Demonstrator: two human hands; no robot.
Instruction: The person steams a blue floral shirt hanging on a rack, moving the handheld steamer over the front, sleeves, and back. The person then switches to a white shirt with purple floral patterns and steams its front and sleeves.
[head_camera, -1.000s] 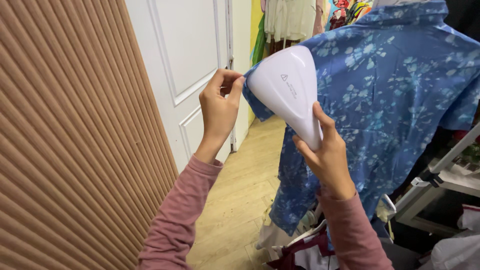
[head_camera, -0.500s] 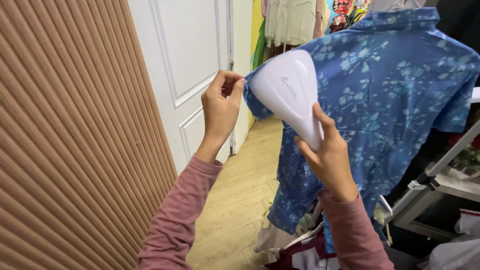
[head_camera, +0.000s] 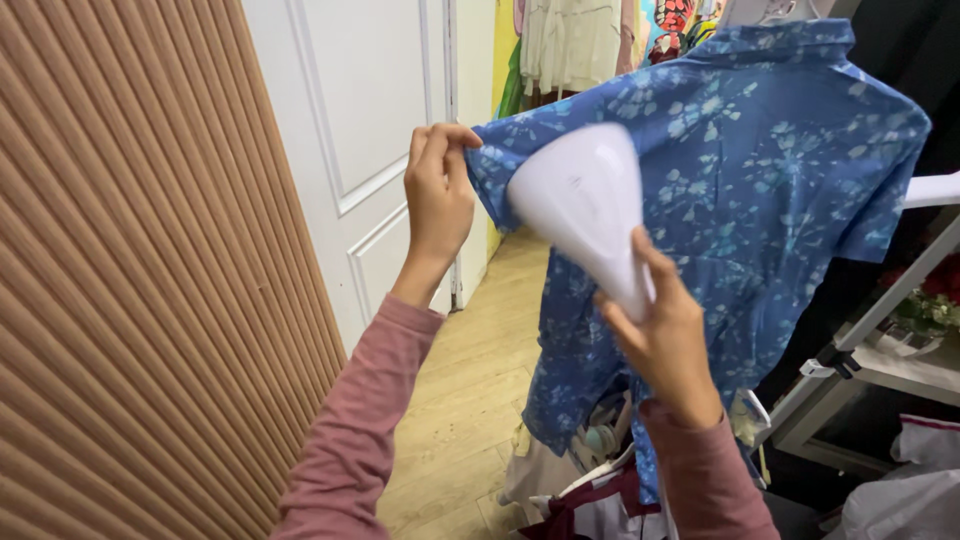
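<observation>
A blue shirt (head_camera: 760, 190) with a pale flower print hangs upright in front of me, back side toward me. My left hand (head_camera: 438, 195) pinches the end of its left short sleeve and holds it stretched out. My right hand (head_camera: 660, 335) grips the handle of a white handheld garment steamer (head_camera: 585, 200). The steamer's wide head is pressed against the sleeve, close to my left hand's fingers. Both of my arms wear dusty pink sleeves.
A ribbed brown wall panel (head_camera: 130, 280) fills the left side. A white panelled door (head_camera: 360, 130) stands behind my left hand. More clothes (head_camera: 570, 40) hang at the back. A white rack frame (head_camera: 860, 340) and piled fabric (head_camera: 590, 490) lie at lower right, over a light wooden floor (head_camera: 470, 400).
The steamer head has slid right and slightly down along the sleeve, away from my left hand. More of the sleeve's edge is now uncovered.
</observation>
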